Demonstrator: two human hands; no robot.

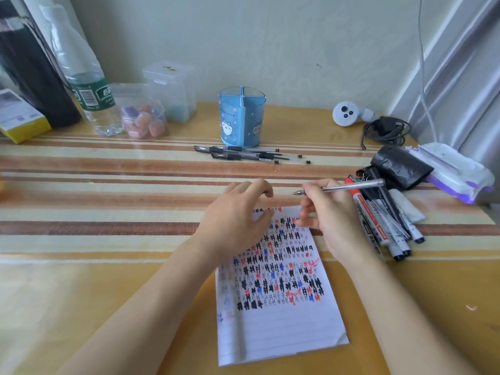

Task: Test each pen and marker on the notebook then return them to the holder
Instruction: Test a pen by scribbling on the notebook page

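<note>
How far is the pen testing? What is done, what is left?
Done: the notebook has many test marks. In hand: the right hand holds a pen. Left: pens lie before the holder, markers are piled at right, and the holder looks empty, so nothing is returned yet.

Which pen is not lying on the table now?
The clear pen held in the right hand, tip pointing left; the other pens lie flat before the blue holder.

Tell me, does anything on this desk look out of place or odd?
The blue cat-print pen holder stands empty, while clear black pens lie loose on the striped table just in front of it and white markers sit in an untidy heap at the right. Nothing looks spilled or broken.
</note>
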